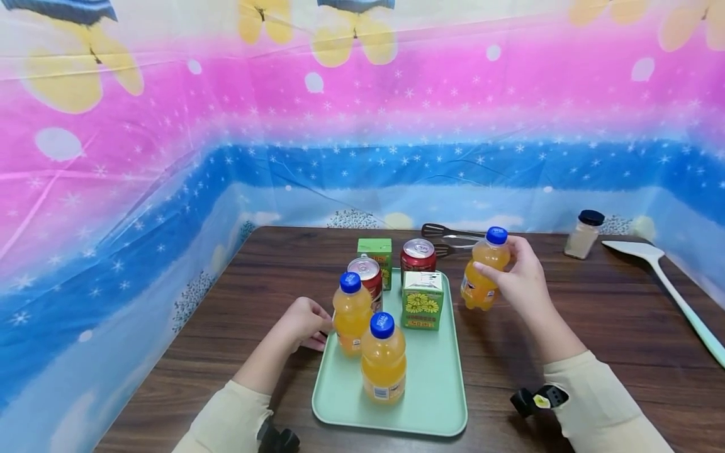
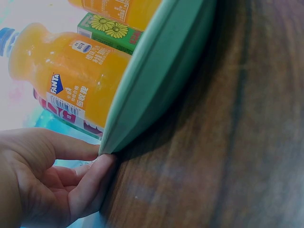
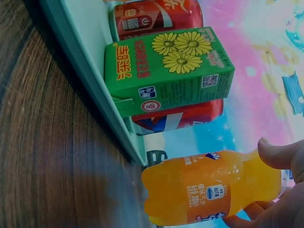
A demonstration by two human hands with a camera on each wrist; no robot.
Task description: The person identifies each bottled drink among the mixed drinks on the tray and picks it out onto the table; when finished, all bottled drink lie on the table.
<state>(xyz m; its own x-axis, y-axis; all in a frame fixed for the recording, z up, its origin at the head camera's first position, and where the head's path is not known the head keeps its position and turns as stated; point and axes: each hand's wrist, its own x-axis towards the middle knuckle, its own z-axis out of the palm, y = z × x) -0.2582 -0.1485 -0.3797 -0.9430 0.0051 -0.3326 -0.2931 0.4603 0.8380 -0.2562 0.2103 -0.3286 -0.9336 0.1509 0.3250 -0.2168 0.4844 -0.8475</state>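
Note:
My left hand (image 1: 308,322) pinches the left rim of a light green tray (image 1: 436,396) between thumb and fingers; the left wrist view shows the grip on the rim (image 2: 107,142). To the tray's right, my right hand (image 1: 523,274) holds an orange soda bottle (image 1: 481,280) with a blue cap by its upper part. The bottle leans slightly; whether its base touches the table I cannot tell. On the tray stand two more orange soda bottles (image 1: 384,365), two red drink cans (image 1: 419,248) and two green drink cartons (image 1: 422,308) with yellow flowers.
Slotted spatulas (image 1: 444,233) lie behind the tray, near the back edge. A black-lidded jar (image 1: 583,236) stands at the back right. Beside it, a long-handled white turner (image 1: 668,277) stretches along the right side of the brown table (image 1: 226,358). A patterned cloth (image 1: 362,163) hangs around the table.

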